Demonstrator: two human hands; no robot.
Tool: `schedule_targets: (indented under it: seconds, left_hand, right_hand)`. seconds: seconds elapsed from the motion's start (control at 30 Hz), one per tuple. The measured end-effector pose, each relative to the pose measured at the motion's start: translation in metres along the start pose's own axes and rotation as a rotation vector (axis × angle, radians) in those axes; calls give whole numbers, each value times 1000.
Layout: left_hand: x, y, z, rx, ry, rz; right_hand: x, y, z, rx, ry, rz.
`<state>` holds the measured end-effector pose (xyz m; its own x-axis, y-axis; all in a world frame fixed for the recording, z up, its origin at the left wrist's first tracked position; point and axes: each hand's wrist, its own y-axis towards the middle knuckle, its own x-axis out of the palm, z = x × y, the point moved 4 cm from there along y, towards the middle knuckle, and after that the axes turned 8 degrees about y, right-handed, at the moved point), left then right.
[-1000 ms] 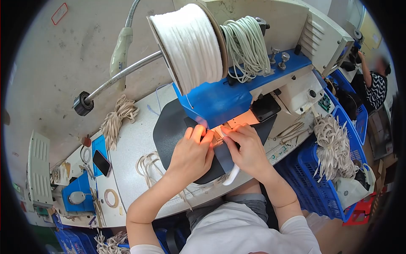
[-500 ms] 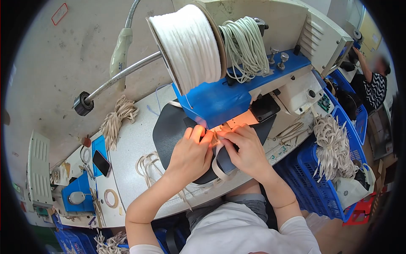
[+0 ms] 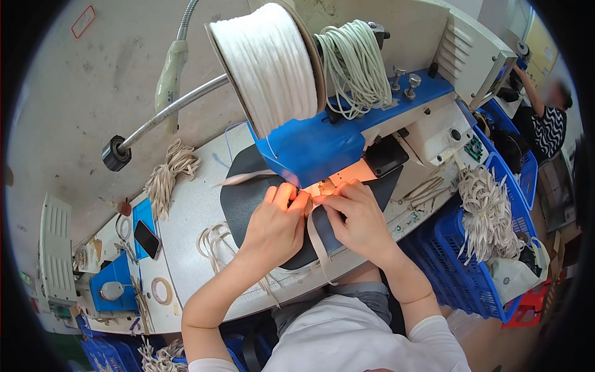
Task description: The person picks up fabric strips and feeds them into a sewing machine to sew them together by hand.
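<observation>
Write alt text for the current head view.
A person's left hand and right hand are close together at a pale strip, fingertips lit orange before a blue machine housing. A large white spool sits above. A phone and tape roll lie at picture left.

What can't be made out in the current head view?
In the head view:
What the left hand grips, if anything: hidden by the hand itself.
Upper part of the cream strip, between left and right hand: hidden by them.
Far end of the flexible metal neck: cut off by top edge.
Display of the phone: too small.
</observation>
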<state>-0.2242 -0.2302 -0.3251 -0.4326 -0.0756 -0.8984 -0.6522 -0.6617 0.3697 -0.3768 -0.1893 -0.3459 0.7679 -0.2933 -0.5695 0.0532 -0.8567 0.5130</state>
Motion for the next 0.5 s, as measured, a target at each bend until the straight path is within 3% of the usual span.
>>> schedule_targets:
  seconds: [0.5]
  left_hand:
    - [0, 1, -1, 17, 13, -14]
  right_hand:
    - [0, 1, -1, 25, -4, -6]
